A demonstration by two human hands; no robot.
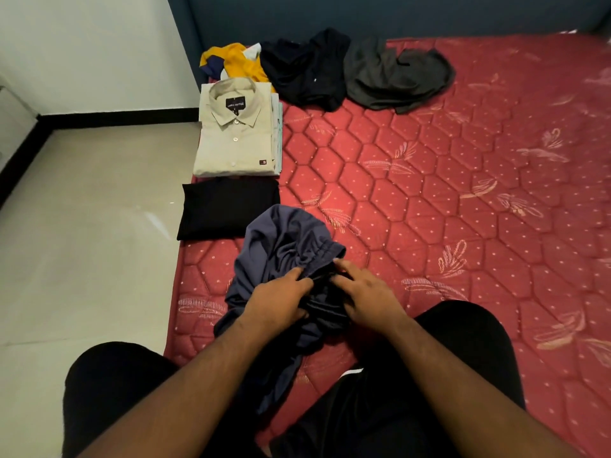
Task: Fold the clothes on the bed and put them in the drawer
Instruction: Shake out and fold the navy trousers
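Observation:
A crumpled grey-blue garment (281, 246) with an elastic waistband lies bunched on the red mattress (429, 193) right in front of me. My left hand (277, 302) grips its folds from the left. My right hand (367, 295) pinches the dark cloth near the waistband from the right. Along the bed's left edge lie a folded black garment (228, 208) and a folded beige shirt (236, 133) on a small stack. Farther back lie unfolded clothes: a yellow and navy piece (236, 62), a black one (307, 71) and a dark grey one (393, 77).
The mattress edge runs down the left, with a pale tiled floor (89, 226) beyond it and a white wall behind. A dark blue headboard (363, 14) closes the far side. My knees in black shorts (463, 342) rest on the bed's near end. No drawer is in view.

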